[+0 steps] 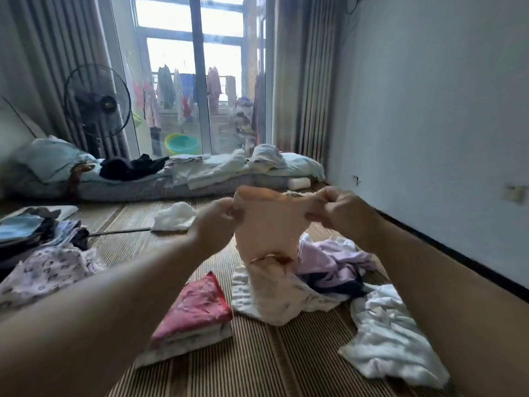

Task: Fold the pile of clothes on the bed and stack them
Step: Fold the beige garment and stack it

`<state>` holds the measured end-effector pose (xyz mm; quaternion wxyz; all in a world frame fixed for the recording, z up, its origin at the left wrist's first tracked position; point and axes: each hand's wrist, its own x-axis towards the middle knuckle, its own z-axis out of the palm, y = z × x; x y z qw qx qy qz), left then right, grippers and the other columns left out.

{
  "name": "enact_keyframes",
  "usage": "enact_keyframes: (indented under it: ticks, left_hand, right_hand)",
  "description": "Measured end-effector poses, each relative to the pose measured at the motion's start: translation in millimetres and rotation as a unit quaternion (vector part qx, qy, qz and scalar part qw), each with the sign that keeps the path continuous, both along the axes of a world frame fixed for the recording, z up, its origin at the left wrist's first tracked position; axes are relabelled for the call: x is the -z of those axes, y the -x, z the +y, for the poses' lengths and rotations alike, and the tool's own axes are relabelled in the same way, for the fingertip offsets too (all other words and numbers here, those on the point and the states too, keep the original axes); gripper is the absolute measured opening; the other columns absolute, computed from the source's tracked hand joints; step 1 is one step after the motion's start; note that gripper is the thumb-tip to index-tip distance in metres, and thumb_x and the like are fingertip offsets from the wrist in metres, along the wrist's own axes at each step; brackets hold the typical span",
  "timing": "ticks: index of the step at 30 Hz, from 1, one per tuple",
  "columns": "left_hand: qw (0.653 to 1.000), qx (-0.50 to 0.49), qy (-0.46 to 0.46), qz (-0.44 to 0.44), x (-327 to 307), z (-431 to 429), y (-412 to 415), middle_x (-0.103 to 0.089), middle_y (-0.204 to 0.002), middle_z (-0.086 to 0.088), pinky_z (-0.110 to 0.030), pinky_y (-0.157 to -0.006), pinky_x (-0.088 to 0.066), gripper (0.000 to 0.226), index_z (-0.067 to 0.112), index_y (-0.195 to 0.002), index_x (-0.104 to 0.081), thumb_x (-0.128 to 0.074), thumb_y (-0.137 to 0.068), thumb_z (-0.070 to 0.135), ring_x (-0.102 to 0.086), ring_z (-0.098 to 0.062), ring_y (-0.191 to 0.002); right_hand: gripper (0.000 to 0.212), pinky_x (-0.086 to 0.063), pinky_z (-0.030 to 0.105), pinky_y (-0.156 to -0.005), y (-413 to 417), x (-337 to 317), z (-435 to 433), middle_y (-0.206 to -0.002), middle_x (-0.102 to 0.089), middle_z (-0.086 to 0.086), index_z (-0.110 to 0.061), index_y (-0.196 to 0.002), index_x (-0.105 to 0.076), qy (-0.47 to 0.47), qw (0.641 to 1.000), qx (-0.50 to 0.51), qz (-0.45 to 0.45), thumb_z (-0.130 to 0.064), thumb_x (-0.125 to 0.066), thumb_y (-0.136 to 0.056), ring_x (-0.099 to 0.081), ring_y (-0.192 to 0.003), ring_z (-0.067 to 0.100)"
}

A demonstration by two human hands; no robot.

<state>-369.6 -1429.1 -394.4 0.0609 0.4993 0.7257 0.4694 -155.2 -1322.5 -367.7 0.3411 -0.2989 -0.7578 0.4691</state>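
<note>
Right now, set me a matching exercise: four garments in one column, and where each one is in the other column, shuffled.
Garments
1. peach garment
2. pink garment
3. black clothes
4. lilac garment

Places
A. on the far mattress
B. held up by the left hand and right hand
C. crumpled in the loose pile on the striped mat
D. on top of the folded stack

Pairs: 1-B, 2-D, 3-A, 4-C

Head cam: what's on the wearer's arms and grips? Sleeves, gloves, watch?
Nothing worn that shows. Left grip and right grip are bare hands: no gloves, rings or watch visible. Left forearm and right forearm are bare to the frame edge; no sleeve in view.
</note>
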Motion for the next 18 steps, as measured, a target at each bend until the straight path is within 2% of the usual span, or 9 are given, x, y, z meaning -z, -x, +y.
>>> enact_keyframes:
  ticks: [3,5,7,9,12,14,15,16,18]
  left_hand:
    - [0.992,0.084,0.051,-0.084,81,-57,-29,-0.057,-0.065,-0.002,-0.035,-0.062,-0.040,0.020,0.016,-0.067,-0.060,-0.060,-0.087,0.013,-0.050,-0.018,-0.063]
    - [0.982,0.122,0.088,-0.111,120,-83,-42,-0.060,-0.063,0.008,-0.029,-0.057,-0.039,0.028,0.019,-0.066,-0.064,-0.057,-0.087,0.001,-0.051,-0.008,-0.058]
    - [0.978,0.144,0.135,-0.064,162,-111,-56,-0.067,-0.067,0.016,-0.021,-0.060,-0.044,0.025,0.026,-0.074,-0.069,-0.058,-0.084,0.005,-0.058,0.003,-0.063]
    - [0.971,0.142,0.187,-0.044,198,-136,-69,-0.069,-0.075,0.012,-0.027,-0.070,-0.049,0.009,0.022,-0.083,-0.068,-0.061,-0.082,0.018,-0.063,-0.003,-0.073]
    - [0.962,0.166,0.209,-0.062,226,-158,-79,-0.062,-0.069,0.010,-0.038,-0.067,-0.048,0.008,0.022,-0.076,-0.061,-0.060,-0.084,0.023,-0.058,-0.008,-0.069]
    - [0.947,0.202,0.247,0.018,233,-169,-80,-0.059,-0.069,0.015,-0.031,-0.062,-0.046,0.014,0.035,-0.076,-0.056,-0.055,-0.087,0.027,-0.056,-0.006,-0.066]
    - [0.936,0.225,0.269,0.046,235,-174,-79,-0.063,-0.076,0.014,-0.030,-0.065,-0.048,0.015,0.039,-0.082,-0.057,-0.052,-0.088,0.025,-0.060,-0.008,-0.072]
    - [0.923,0.250,0.288,0.054,235,-178,-79,-0.066,-0.086,0.012,-0.028,-0.067,-0.050,0.023,0.041,-0.093,-0.060,-0.050,-0.089,0.020,-0.062,-0.008,-0.079]
    - [0.901,0.305,0.304,-0.061,232,-183,-80,-0.067,-0.094,0.013,-0.024,-0.065,-0.049,0.041,0.036,-0.107,-0.063,-0.046,-0.086,0.006,-0.060,-0.006,-0.080]
  right_hand:
    - [0.019,-0.056,0.027,-0.074,-34,63,-43,-0.076,-0.065,0.007,-0.008,-0.081,-0.061,0.035,0.995,-0.025,-0.085,0.007,-0.054,-0.090,-0.066,-0.077,0.018]
    - [0.016,-0.054,0.026,-0.069,-56,101,-69,-0.073,-0.063,0.006,-0.004,-0.081,-0.063,0.049,0.988,-0.044,-0.138,0.008,-0.055,-0.087,-0.061,-0.072,0.017]
    - [0.009,-0.050,0.037,-0.072,-73,136,-90,-0.080,-0.065,0.010,-0.007,-0.081,-0.066,0.042,0.975,-0.052,-0.214,-0.004,-0.059,-0.085,-0.058,-0.076,0.024]
    - [0.011,-0.049,0.043,-0.083,-84,161,-110,-0.092,-0.070,0.010,-0.016,-0.077,-0.068,0.038,0.961,-0.048,-0.270,-0.023,-0.061,-0.075,-0.063,-0.090,0.025]
    - [0.009,-0.050,0.043,-0.079,-93,190,-130,-0.081,-0.070,0.001,-0.022,-0.069,-0.067,0.059,0.950,-0.069,-0.299,-0.029,-0.061,-0.069,-0.065,-0.082,0.015]
    - [0.014,-0.051,0.044,-0.080,-99,200,-137,-0.085,-0.072,0.006,-0.026,-0.067,-0.065,0.067,0.942,-0.095,-0.316,-0.035,-0.056,-0.061,-0.068,-0.091,0.017]
    - [0.015,-0.051,0.046,-0.079,-102,203,-140,-0.086,-0.072,0.010,-0.026,-0.066,-0.064,0.076,0.939,-0.109,-0.317,-0.035,-0.054,-0.058,-0.068,-0.093,0.020]
    - [0.013,-0.049,0.045,-0.071,-104,205,-141,-0.078,-0.069,0.009,-0.025,-0.065,-0.062,0.089,0.938,-0.125,-0.310,-0.033,-0.054,-0.058,-0.068,-0.085,0.020]
    - [0.007,-0.038,0.034,-0.058,-105,206,-143,-0.063,-0.056,0.000,-0.022,-0.062,-0.060,0.138,0.935,-0.163,-0.284,-0.024,-0.054,-0.060,-0.053,-0.064,0.013]
